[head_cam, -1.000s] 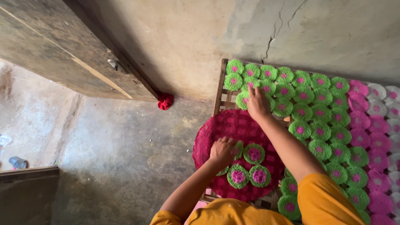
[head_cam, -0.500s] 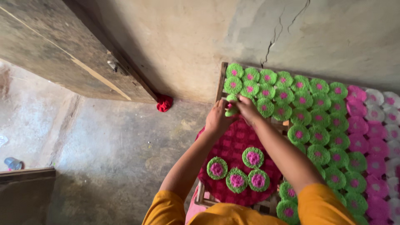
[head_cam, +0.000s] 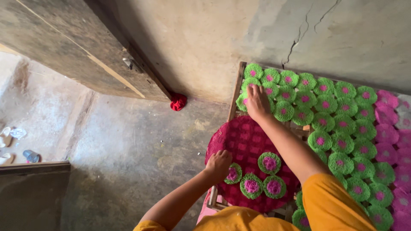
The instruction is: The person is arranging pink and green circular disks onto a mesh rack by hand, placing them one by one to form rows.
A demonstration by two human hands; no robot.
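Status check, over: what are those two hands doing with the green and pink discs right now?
Left hand on a disc on the round magenta tray. Right hand pressing discs on the wooden rack. Nothing in between.

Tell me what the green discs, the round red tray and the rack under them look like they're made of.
The green discs look like thin, lacy dried wafers, matte, with pink centres; whether food or fibre is unclear. The red tray seems woven, perhaps plastic or dyed cane, judging by its open lattice. The rack looks like bare, unpainted wood slats. The left hand touches one disc on the tray.
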